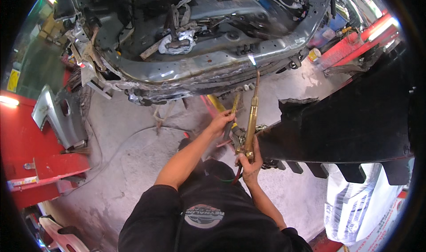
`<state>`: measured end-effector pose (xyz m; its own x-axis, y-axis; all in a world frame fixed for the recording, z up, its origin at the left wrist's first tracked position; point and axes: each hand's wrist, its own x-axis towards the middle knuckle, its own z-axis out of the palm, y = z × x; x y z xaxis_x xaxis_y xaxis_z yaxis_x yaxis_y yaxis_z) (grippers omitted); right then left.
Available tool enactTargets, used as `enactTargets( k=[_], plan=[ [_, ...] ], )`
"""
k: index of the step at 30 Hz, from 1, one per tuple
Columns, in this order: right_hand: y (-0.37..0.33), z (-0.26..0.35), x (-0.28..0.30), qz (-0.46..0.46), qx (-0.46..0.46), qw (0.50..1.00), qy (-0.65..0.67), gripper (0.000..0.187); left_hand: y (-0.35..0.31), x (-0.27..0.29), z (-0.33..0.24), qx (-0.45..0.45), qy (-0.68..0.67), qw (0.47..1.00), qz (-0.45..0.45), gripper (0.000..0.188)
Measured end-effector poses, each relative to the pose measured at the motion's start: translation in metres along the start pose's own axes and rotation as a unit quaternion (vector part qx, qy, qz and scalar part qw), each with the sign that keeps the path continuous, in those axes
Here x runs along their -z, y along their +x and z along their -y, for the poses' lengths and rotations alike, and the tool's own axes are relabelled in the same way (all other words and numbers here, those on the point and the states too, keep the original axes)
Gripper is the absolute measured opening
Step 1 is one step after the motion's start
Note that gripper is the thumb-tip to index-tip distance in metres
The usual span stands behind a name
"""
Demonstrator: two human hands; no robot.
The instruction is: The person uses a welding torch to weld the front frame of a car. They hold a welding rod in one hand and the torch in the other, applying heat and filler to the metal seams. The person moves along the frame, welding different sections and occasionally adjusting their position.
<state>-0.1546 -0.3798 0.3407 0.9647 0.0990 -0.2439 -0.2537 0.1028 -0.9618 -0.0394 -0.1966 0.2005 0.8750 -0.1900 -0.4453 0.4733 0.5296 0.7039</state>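
Observation:
My right hand (pixel 250 163) is wrapped round the valve end of a brass gas torch (pixel 251 119), which points away from me. A bright flame (pixel 252 59) burns off its thin bent tip, beside the rear edge of a grey car body (pixel 208 62). Hoses run down from the torch past my wrist. My left hand (pixel 221 122) closes on a narrow yellowish-brown tool (pixel 235 105) with a dark lower end; its kind I cannot make out. It is held upright to the left of the torch, apart from it.
On the car floor lie hand tools and a white rag (pixel 177 44). A large black panel (pixel 341 128) reaches in from the right, close to my right hand. A loose silver panel (pixel 62 114) leans at left by a red stand (pixel 49 170). A cable (pixel 133 132) crosses the concrete.

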Motion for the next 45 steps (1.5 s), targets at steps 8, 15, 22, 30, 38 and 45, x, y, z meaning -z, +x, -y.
enactTargets(
  k=[8,15,22,30,38,45],
  plan=[
    [-0.006,-0.002,0.004,-0.007,0.024,1.000,-0.011,0.080,-0.023,-0.004,-0.004,-0.037,0.048,0.998,-0.018,0.038],
    [0.001,0.004,-0.010,-0.038,0.018,0.998,-0.042,0.080,-0.023,0.004,-0.014,-0.140,0.190,0.968,-0.090,0.042],
    [0.011,0.013,-0.029,-0.087,0.013,0.995,-0.043,0.080,-0.019,0.013,-0.123,-0.211,0.349,0.900,-0.152,0.046],
    [0.026,0.016,-0.050,-0.091,-0.002,0.993,-0.068,0.080,0.085,0.081,-0.253,-0.239,0.555,0.773,-0.194,0.041],
    [0.034,0.008,-0.048,-0.119,-0.017,0.990,-0.077,0.080,0.142,0.119,-0.302,-0.112,0.594,0.779,-0.166,0.037],
    [0.033,0.004,-0.036,-0.118,-0.033,0.990,-0.070,0.078,0.118,0.087,-0.295,-0.099,0.577,0.795,-0.157,0.042]
  ],
)
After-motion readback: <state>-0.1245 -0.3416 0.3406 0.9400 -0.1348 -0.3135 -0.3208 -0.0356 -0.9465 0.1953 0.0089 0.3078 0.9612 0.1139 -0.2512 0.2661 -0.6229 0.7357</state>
